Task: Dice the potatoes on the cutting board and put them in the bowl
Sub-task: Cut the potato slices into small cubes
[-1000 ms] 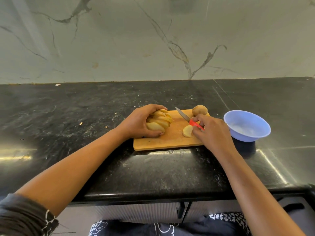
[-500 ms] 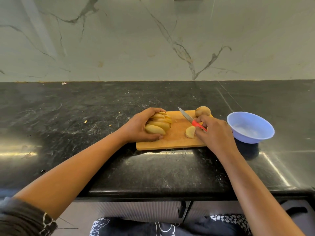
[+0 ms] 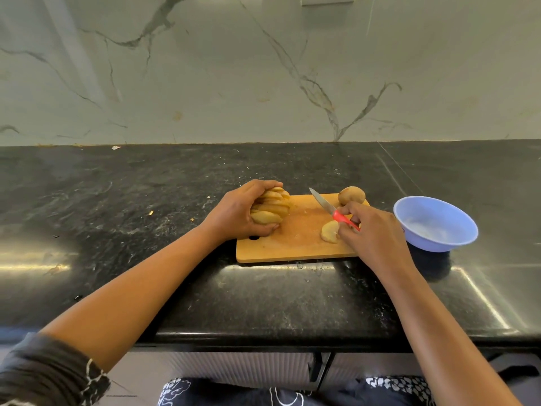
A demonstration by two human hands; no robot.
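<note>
A wooden cutting board [image 3: 295, 247] lies on the black counter. My left hand [image 3: 234, 213] grips a stack of potato slices [image 3: 270, 206] at the board's left end, fingers curled over the top. My right hand [image 3: 371, 232] holds a red-handled knife [image 3: 330, 208] with its blade pointing up and to the left, above the board. A loose potato slice [image 3: 329, 232] lies just left of that hand. A whole potato [image 3: 351, 195] sits at the board's far right corner. The light blue bowl [image 3: 436, 222] stands to the right of the board and looks empty.
The black stone counter [image 3: 146, 200] stretches wide to the left, with small crumbs on it. A marble wall [image 3: 263, 68] rises behind. The counter's front edge runs close below the board, with my lap under it.
My left hand has gathered the slices tighter and lifted them more upright at the board's left end. The right hand and knife have stayed near the loose slice.
</note>
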